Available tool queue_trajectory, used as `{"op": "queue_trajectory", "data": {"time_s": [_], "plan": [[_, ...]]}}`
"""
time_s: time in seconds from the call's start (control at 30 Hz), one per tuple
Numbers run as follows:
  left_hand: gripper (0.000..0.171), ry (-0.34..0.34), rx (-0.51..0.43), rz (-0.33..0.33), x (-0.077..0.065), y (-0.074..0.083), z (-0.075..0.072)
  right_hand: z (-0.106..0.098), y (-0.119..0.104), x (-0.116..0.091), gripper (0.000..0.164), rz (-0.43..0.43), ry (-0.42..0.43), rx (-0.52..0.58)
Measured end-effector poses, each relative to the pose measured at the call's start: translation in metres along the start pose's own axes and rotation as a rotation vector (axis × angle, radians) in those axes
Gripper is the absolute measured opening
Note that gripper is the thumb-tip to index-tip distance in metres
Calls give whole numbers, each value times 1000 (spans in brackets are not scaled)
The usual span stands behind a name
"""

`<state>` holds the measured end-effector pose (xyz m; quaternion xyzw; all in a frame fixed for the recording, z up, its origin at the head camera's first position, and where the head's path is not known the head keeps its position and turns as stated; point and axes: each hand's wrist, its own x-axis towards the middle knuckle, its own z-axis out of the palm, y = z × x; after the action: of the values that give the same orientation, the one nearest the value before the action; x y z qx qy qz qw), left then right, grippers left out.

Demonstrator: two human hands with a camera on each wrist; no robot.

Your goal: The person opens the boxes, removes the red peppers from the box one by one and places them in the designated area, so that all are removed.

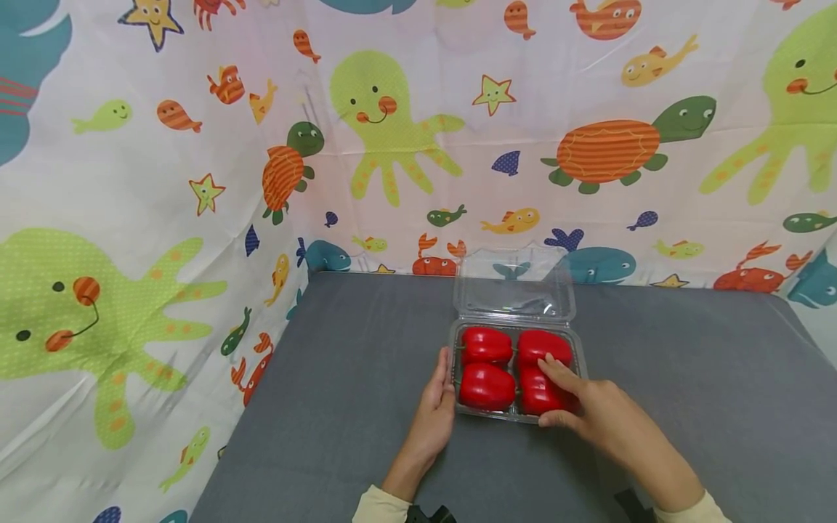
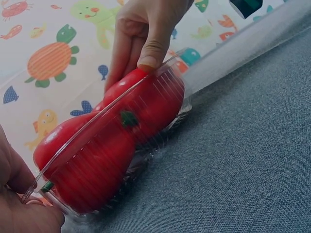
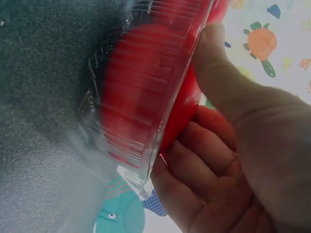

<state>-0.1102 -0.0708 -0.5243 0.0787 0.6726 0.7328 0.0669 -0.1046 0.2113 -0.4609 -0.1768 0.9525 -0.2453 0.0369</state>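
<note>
An open clear plastic clamshell box (image 1: 482,414) lies on the grey cloth, its lid (image 1: 513,298) folded back. Inside are red bell peppers: back left (image 1: 487,344), back right (image 1: 543,344), front left (image 1: 487,386) and front right (image 1: 540,392). With thumb and fingers my left hand (image 1: 433,414) pinches the box's left rim, also seen in the left wrist view. My right hand (image 1: 604,410) curls its fingers round the front right pepper, partly hiding it. In the right wrist view the thumb lies along the box rim (image 3: 177,90) and the fingers against the pepper (image 3: 182,121).
The grey cloth (image 1: 353,363) spreads to both sides of the box. Behind and on the left hangs a white curtain (image 1: 405,167) printed with sea animals; the raised lid stands close to its lower edge.
</note>
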Motion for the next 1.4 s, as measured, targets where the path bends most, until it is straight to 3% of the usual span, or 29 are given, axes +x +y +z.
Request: {"op": "queue_trajectory", "data": {"time_s": [0.2, 0.7, 1.4], "plan": [[67, -11, 1, 12, 1, -2, -1, -3, -2, 1, 84, 7, -7, -39], [68, -14, 6, 13, 3, -4, -3, -5, 10, 6, 82, -134, 19, -144], [68, -21, -1, 12, 1, -3, -4, -5, 17, 10, 78, -156, 24, -45]]}}
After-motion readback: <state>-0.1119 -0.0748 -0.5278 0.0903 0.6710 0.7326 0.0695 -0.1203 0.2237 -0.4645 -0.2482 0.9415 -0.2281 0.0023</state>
